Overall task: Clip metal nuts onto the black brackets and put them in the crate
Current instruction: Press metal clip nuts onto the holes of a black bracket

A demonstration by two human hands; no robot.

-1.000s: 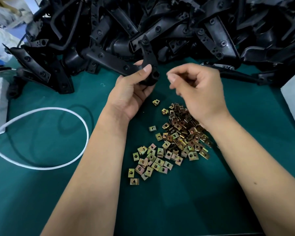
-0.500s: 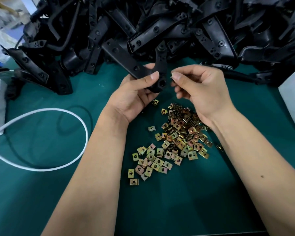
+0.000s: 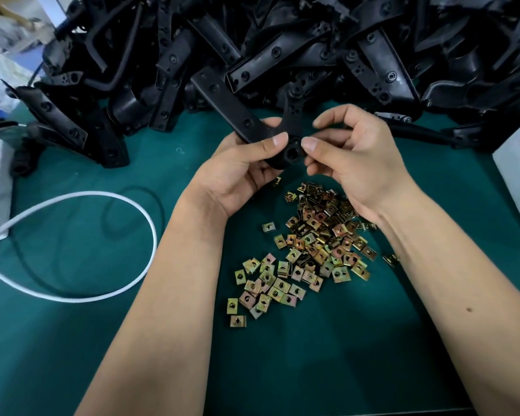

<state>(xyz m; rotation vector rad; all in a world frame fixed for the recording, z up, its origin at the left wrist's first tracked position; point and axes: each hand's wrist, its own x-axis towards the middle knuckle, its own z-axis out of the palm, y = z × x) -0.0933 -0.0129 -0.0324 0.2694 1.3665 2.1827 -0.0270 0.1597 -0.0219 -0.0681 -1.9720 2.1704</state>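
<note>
1. A person sits at a table covered with a dark green mat [image 3: 72, 370]. Places below are given relative to the loose pile of small brass-coloured square metal clip nuts [image 3: 309, 244] lying on that mat.

2. Just beyond the nut pile, the left hand [image 3: 237, 172] grips a forked black plastic bracket with a round socket at its near end [image 3: 240, 115]. The thumb lies across the front and the fingers curl behind it.

3. The change: a second ago this bracket lay lower and flatter, its long arm pointing away to the left. It has since been lifted and tilted, so the socket end now faces the person.

4. The right hand [image 3: 354, 157] has also closed in. A second ago it was apart from the bracket; now its thumb touches the socket end, opposite the left thumb. Its fingers are curled as if pinching something small. Whether a nut sits between them cannot be told, since none shows.

5. In all likelihood this means the clipping step is under way: the hands have met at the spot where a nut would slide on.

6. Beyond the held bracket rises a large heap of similar black brackets [image 3: 282, 49]. No crate is in view.

7. Left of the nut pile, a white cable [image 3: 126, 202] loops across the mat. At the right edge, well apart from the nuts, stands a white box [image 3: 517, 175].
</note>
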